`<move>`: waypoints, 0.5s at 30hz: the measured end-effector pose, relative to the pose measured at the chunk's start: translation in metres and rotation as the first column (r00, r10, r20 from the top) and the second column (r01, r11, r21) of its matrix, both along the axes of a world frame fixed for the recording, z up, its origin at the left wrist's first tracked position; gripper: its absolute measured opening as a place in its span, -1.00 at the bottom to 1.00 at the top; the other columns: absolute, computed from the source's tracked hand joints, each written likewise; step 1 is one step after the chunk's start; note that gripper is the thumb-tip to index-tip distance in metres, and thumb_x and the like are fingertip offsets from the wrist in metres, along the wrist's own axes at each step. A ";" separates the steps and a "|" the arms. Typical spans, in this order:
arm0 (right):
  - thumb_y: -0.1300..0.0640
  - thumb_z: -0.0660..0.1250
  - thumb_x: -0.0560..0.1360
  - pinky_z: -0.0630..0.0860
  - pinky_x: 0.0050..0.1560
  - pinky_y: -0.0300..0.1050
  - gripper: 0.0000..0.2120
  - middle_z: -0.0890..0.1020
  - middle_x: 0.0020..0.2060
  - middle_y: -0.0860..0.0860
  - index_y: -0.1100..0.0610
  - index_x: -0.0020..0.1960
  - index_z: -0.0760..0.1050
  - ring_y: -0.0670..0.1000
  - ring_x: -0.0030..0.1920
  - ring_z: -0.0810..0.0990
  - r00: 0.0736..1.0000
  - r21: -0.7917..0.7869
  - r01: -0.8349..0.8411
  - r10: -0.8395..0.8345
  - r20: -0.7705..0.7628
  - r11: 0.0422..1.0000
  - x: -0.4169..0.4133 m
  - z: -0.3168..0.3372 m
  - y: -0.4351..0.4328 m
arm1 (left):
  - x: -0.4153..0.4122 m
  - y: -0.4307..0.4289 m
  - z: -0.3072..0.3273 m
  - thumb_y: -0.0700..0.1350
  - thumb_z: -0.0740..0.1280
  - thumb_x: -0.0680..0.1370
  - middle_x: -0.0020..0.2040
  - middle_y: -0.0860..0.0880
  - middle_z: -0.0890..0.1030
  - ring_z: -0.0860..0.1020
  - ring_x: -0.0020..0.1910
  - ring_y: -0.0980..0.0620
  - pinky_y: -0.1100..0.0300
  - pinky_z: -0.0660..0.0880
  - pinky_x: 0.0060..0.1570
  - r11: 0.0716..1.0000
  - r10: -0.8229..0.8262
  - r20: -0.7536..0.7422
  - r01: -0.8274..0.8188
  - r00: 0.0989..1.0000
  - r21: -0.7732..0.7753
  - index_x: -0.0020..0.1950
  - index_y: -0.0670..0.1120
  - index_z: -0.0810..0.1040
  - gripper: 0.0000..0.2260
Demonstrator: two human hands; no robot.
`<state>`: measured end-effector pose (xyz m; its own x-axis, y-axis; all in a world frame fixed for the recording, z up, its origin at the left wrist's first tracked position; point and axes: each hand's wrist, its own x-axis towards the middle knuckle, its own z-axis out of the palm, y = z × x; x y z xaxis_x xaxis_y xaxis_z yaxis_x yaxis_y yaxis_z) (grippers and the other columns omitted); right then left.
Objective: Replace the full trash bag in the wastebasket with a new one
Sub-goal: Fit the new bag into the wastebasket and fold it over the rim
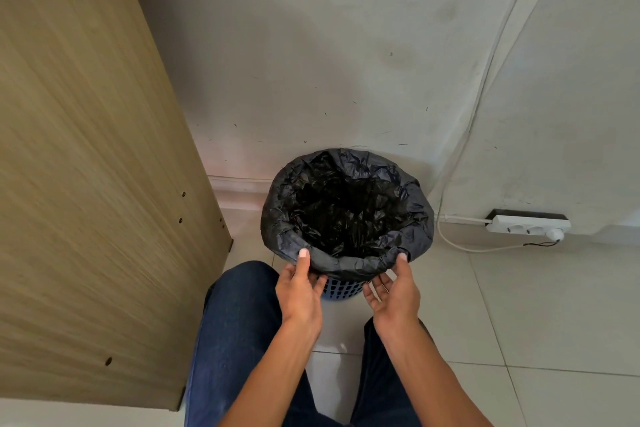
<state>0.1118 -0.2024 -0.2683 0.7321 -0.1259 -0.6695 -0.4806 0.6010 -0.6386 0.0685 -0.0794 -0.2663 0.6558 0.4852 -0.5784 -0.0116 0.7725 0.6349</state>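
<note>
**Wastebasket lined with black bag; both hands at the near rim**

The blue perforated wastebasket (341,289) stands upright on the tiled floor (519,305), close to the back wall (329,62) and just right of a wooden cabinet panel (86,149). Its long axis runs vertically and its mouth faces up toward the camera. Only a small strip of the blue latticed side shows, at the near edge under the bag.

A black trash bag (346,211) lines the basket. Its edge is folded outward over the whole rim, and the crumpled inside hangs down into the basket.

The left hand (299,291) is at the near-left part of the rim, thumb on top of the folded bag edge, fingers spread below it. The right hand (393,288) is at the near-right part, thumb tip touching the fold, fingers open and loosely curled underneath. Neither hand is closed around the plastic.

A white power strip (528,226) lies at the foot of the right wall, its cable (460,243) curving across the floor.

No brand, label or writing can be read on any item.
</note>
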 end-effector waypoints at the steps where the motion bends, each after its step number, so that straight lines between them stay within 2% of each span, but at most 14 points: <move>1: -0.05 0.30 0.61 0.55 -0.13 -0.03 -0.73 0.61 0.02 0.11 0.11 0.18 0.52 0.05 -0.04 0.59 1.000 -0.002 -0.001 0.001 0.004 1.000 0.000 -0.001 0.001 | 0.001 0.000 0.000 -0.10 0.32 0.64 0.10 -0.13 0.65 0.60 0.17 -0.11 -0.11 0.50 0.28 1.000 0.015 0.001 -0.015 1.000 -0.010 0.14 -0.19 0.52 -0.83; 3: 0.02 0.30 0.62 0.55 -0.09 0.00 -0.73 0.58 0.07 0.13 0.15 0.24 0.50 0.08 -0.03 0.58 1.000 0.074 0.026 -0.027 0.004 0.997 0.001 0.000 0.002 | 0.001 0.001 0.000 -0.08 0.24 0.67 0.10 -0.12 0.63 0.58 0.16 -0.11 -0.10 0.49 0.27 0.998 0.027 0.010 -0.026 1.000 -0.051 0.14 -0.17 0.50 -0.83; 5: 0.04 0.26 0.64 0.52 0.06 0.08 -0.67 0.56 0.14 0.14 0.18 0.34 0.45 0.11 0.02 0.57 0.997 0.169 0.072 -0.071 -0.014 0.983 0.002 0.002 0.002 | 0.000 0.002 -0.002 -0.07 0.18 0.70 0.13 -0.11 0.61 0.57 0.16 -0.08 -0.05 0.52 0.18 0.995 0.018 0.018 -0.016 1.000 -0.099 0.17 -0.13 0.51 -0.81; 8: 0.05 0.24 0.65 0.45 0.20 0.12 -0.62 0.52 0.26 0.17 0.20 0.40 0.40 0.16 0.16 0.54 0.996 0.190 0.092 -0.088 -0.030 0.977 0.006 0.002 -0.003 | 0.003 0.006 -0.001 -0.10 0.15 0.71 0.11 -0.11 0.60 0.58 0.08 -0.06 0.02 0.54 0.04 0.987 0.006 -0.016 -0.008 1.000 -0.158 0.12 -0.10 0.53 -0.82; 11: -0.04 0.29 0.62 0.51 0.15 0.11 -0.63 0.56 0.23 0.15 0.15 0.32 0.46 0.11 0.11 0.56 0.999 0.134 0.048 -0.046 -0.018 0.990 0.008 0.001 -0.007 | 0.010 0.010 -0.003 -0.25 0.20 0.68 0.00 -0.15 0.56 0.56 -0.06 -0.06 0.01 0.57 -0.07 0.987 0.027 -0.047 -0.034 0.999 -0.157 0.04 -0.16 0.46 -0.93; 13: -0.13 0.36 0.55 0.56 0.07 0.07 -0.63 0.61 0.09 0.11 0.09 0.22 0.48 0.08 0.07 0.59 1.000 0.050 -0.031 0.031 0.001 0.998 0.008 0.002 -0.006 | 0.011 0.013 -0.002 -0.35 0.23 0.64 -0.05 -0.17 0.53 0.55 -0.13 -0.04 0.02 0.57 -0.14 0.992 0.048 -0.080 -0.057 0.996 -0.114 0.09 -0.16 0.42 -0.89; 15: -0.02 0.43 0.52 0.61 -0.04 0.05 -0.64 0.61 0.01 0.10 0.12 0.21 0.43 0.10 0.04 0.59 0.997 -0.015 -0.073 0.073 0.026 0.997 0.008 0.003 -0.003 | 0.011 0.014 -0.003 -0.35 0.25 0.63 -0.08 -0.16 0.54 0.54 -0.16 -0.01 0.06 0.57 -0.13 0.996 0.029 -0.109 -0.038 0.994 -0.081 0.08 -0.17 0.44 -0.89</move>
<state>0.1196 -0.2052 -0.2654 0.7571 -0.0805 -0.6483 -0.5057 0.5561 -0.6596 0.0791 -0.0652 -0.2694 0.5718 0.4537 -0.6835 0.0260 0.8227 0.5679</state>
